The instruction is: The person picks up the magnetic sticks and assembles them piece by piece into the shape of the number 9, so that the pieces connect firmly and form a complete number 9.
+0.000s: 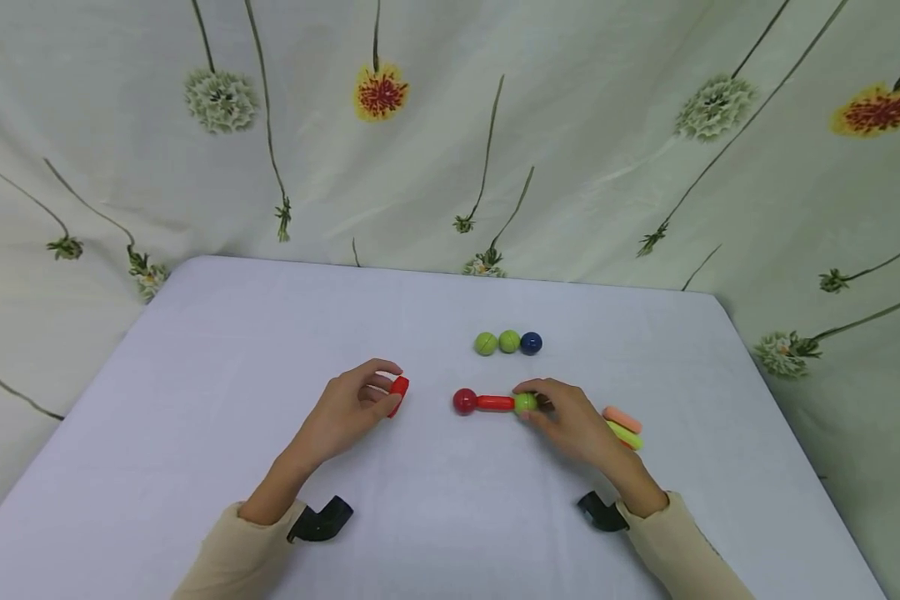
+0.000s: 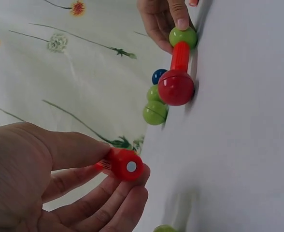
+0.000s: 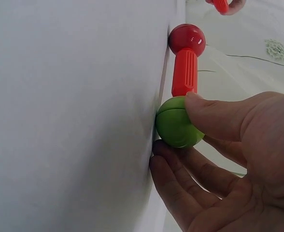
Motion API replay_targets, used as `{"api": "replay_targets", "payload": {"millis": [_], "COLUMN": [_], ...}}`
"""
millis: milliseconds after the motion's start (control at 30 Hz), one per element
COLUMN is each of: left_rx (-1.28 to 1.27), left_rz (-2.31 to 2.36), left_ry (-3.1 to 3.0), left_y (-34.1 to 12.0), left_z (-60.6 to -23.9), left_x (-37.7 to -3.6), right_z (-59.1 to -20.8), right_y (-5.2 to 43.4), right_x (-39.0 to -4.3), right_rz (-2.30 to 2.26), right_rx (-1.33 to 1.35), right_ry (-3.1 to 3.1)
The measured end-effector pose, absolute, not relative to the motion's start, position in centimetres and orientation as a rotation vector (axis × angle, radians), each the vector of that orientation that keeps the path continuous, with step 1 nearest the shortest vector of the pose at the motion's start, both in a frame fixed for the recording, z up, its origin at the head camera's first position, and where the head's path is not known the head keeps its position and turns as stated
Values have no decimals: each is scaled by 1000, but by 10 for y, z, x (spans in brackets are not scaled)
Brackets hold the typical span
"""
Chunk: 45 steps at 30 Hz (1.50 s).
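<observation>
My left hand (image 1: 354, 410) pinches a loose red magnetic rod (image 2: 125, 164) above the table. The rod's near end shows a round silver magnet in the left wrist view. My right hand (image 1: 573, 421) grips a green ball (image 3: 177, 123) between thumb and fingers. That ball touches one end of a second red rod (image 1: 495, 403), and a dark red ball (image 1: 464, 401) sits on its other end. This joined piece lies on the table between my two hands.
Behind the joined piece, two green balls (image 1: 485, 343) and a dark blue ball (image 1: 531, 342) stand in a row. An orange-pink rod (image 1: 622, 419) and a yellow-green rod (image 1: 625, 435) lie beside my right wrist, partly covered. A flowered cloth (image 1: 420, 183) hangs behind the white table (image 1: 195, 400).
</observation>
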State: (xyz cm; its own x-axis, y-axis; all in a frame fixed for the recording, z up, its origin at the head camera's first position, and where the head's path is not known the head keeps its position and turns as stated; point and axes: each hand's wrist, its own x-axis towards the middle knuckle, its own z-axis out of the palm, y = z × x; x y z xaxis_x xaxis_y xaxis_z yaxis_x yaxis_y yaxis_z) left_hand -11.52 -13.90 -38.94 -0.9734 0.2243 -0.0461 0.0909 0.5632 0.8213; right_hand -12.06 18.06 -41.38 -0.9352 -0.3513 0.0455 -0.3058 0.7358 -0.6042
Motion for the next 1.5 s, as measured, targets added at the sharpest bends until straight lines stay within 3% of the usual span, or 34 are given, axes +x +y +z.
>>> {"api": "replay_targets", "payload": {"millis": [1500], "left_rx": [411], "left_rz": [1329], "left_ry": [2356], "left_y": [-74], "left_z": [-412], "left_x": [-118], "right_z": [-413], "right_y": [181], "right_x": [-122], "right_rz": [-998], "right_rx": [-494], "right_ry": [2836]}}
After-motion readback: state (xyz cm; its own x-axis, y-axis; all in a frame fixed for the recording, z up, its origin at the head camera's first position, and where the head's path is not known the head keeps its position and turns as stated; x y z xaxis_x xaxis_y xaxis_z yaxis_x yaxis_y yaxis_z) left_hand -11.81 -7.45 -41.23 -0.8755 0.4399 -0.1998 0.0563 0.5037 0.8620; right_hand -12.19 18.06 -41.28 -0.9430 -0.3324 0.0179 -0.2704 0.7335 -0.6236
